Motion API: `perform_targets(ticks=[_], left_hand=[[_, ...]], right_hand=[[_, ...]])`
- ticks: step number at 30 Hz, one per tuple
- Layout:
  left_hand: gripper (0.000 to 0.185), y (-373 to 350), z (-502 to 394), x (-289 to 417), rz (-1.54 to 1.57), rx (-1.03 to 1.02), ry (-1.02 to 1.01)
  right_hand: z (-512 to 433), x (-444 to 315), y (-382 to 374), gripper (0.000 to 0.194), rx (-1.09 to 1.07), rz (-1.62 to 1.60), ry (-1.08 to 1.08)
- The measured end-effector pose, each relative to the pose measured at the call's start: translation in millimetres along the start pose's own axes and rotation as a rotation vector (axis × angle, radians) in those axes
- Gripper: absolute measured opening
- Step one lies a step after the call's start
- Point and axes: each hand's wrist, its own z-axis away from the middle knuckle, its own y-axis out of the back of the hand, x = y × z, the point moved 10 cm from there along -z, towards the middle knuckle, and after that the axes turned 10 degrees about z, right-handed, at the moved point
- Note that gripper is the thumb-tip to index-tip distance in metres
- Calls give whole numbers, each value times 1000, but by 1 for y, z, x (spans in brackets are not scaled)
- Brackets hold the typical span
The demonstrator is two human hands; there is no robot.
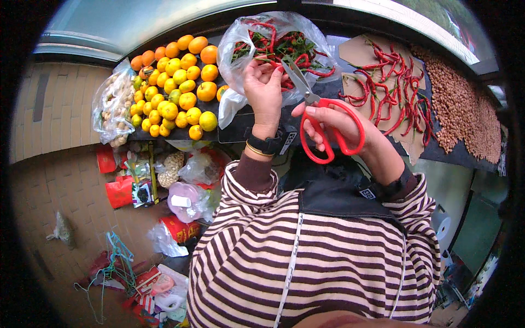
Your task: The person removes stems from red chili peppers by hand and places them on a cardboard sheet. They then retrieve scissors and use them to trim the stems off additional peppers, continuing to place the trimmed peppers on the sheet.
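Note:
My right hand (334,121) holds scissors (308,97) by their red plastic handles. Their metal blades point up and left, tips slightly apart, close to my left fingertips. My left hand (264,84) is at the front of a clear plastic bag (231,51), palm partly up. Its thumb and fingers pinch a red chili pepper (270,62), mostly hidden by the fingers. Inside the bag lie many long red chilies with green stems (295,43). On cardboard (350,84) to the right, loose red chilies (381,108) are spread out.
Orange and yellow citrus fruits (180,78) cover the dark ledge on the left. Beside them sits a plastic bag of pale round pieces (115,104). Brown nuts or beans (455,106) lie at far right. Below left are red packages (119,192) and wire hangers (119,262).

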Motion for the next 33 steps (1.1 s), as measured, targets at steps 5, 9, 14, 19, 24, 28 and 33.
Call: perform_targets(ticks=[5, 9, 14, 19, 24, 28, 33], left_hand=[[51, -4, 4, -5, 42, -60, 37], [60, -16, 10, 4, 99, -137, -44], [65, -17, 14, 6, 104, -163, -28], [66, -16, 19, 11, 90, -150, -49], [69, -20, 22, 18, 45, -181, -87], [70, -20, 24, 17, 71, -176, -97], [78, -10, 23, 3, -3, -100, -36]], right_hand=[[-16, 8, -10, 39, -11, -25, -70], [-16, 12, -10, 39, 55, 36, -119], [-17, 11, -11, 38, 73, 73, -112], [-18, 17, -7, 33, 112, 129, -122], [-19, 14, -7, 36, 139, 126, -55], [-17, 16, -7, 29, 165, 153, -79], [-17, 21, -3, 27, 205, 221, -139]])
